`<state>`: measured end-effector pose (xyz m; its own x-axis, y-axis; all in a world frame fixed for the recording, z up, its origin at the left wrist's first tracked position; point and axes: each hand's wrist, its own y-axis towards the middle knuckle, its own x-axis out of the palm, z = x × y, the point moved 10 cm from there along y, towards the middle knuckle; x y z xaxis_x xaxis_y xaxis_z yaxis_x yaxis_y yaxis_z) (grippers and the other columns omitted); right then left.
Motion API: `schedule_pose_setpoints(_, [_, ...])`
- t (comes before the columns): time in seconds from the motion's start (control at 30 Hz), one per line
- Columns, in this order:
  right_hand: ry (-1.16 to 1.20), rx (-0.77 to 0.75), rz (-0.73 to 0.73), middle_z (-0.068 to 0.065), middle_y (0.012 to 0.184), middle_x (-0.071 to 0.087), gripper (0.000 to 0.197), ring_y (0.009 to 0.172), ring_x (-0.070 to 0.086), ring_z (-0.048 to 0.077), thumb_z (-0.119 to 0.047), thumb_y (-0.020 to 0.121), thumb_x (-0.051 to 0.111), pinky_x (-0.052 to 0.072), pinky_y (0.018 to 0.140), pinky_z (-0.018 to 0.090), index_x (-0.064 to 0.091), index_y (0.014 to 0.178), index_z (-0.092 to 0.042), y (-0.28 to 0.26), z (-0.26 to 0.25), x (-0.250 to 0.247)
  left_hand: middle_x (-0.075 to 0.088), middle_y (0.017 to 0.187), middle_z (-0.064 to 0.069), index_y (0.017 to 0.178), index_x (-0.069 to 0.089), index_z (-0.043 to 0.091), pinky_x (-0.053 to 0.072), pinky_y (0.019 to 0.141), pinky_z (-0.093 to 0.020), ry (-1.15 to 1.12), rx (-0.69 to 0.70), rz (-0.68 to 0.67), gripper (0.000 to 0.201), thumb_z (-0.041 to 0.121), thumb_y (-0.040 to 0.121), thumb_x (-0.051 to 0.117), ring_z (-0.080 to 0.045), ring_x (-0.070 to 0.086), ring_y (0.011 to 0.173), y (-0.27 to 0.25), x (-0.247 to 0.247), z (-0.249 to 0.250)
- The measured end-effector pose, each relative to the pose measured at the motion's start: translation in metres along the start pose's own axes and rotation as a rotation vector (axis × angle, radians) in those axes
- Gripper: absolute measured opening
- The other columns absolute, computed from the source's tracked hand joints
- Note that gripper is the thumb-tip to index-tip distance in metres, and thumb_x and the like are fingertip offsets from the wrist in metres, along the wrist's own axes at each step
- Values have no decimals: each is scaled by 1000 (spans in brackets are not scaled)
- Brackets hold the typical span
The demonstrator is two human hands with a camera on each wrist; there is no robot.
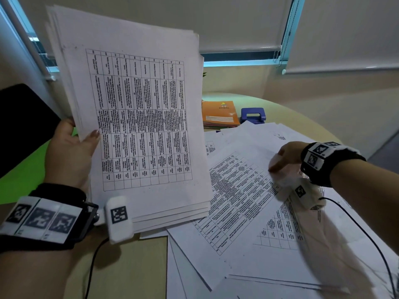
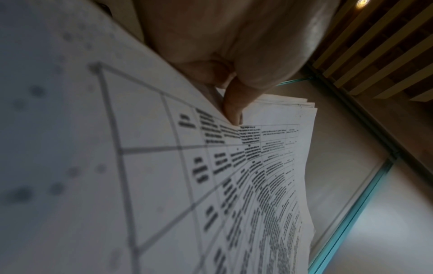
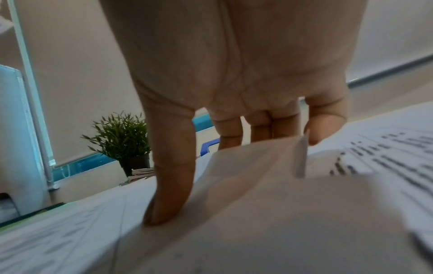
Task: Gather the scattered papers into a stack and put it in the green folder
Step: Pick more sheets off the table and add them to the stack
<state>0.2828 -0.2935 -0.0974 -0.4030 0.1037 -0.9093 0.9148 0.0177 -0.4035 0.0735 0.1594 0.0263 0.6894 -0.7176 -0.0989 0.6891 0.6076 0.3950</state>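
My left hand (image 1: 86, 145) holds a thick stack of printed papers (image 1: 140, 117) upright above the table's left side, thumb (image 2: 232, 105) on the front sheet and the other fingers hidden behind the stack (image 2: 269, 166). Scattered papers (image 1: 237, 201) with printed tables cover the right half of the table. My right hand (image 1: 278, 162) is down on them and pinches one loose sheet (image 3: 257, 166), which curls up between thumb (image 3: 168, 194) and fingers. The green folder (image 1: 19, 175) lies flat at the left, partly hidden by my left hand and the stack.
An orange notebook (image 1: 220, 113) and a blue hole punch (image 1: 252, 115) sit at the back of the round beige table (image 1: 129, 266). A dark object (image 1: 23, 124) stands at the far left. A small potted plant (image 3: 121, 137) is by the window. A wrist-camera cable (image 1: 367, 234) trails over the papers.
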Motion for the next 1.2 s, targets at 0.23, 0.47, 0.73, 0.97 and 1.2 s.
schedule_pose_setpoints(0.23, [-45, -58, 68, 6, 124, 57, 85, 111, 51, 24, -66, 64, 69, 40, 91, 31, 49, 126, -12, -15, -16, 0, 71, 83, 17, 92, 58, 34, 54, 85, -38, -11, -17, 3, 26, 8, 92, 57, -5, 67, 81, 3, -2, -2])
schedule_pose_setpoints(0.47, [-36, -73, 54, 4, 123, 57, 96, 112, 53, 24, -58, 55, 81, 42, 91, 31, 42, 131, -15, -24, -25, 14, 68, 88, 15, 99, 57, 30, 55, 81, -32, -27, -6, -7, 24, 7, 93, 56, -2, 65, 79, 0, 3, 2])
schedule_pose_setpoints(0.73, [25, -127, 85, 4, 111, 59, 91, 92, 52, 21, -52, 56, 84, 46, 81, 31, 39, 128, -21, -34, -29, 12, 68, 88, 14, 92, 57, 33, 57, 79, -31, -63, -11, -1, 28, 5, 93, 54, -3, 65, 79, -1, 1, 5])
schedule_pose_setpoints(0.97, [-36, -61, -15, 3, 103, 67, 72, 94, 60, 23, -59, 59, 78, 45, 76, 26, 66, 110, -10, -26, -24, 20, 70, 77, 22, 93, 58, 35, 57, 74, -21, -72, -14, 1, 30, 5, 93, 55, 0, 65, 78, 0, 1, 5])
schedule_pose_setpoints(1.2, [32, -57, 114, 0, 81, 67, 48, 81, 63, 22, -60, 68, 68, 50, 76, 28, 69, 87, -16, -13, -14, 6, 70, 75, 23, 90, 57, 35, 56, 73, -21, -76, -22, 3, 31, 4, 94, 54, 3, 65, 74, 1, 2, 5])
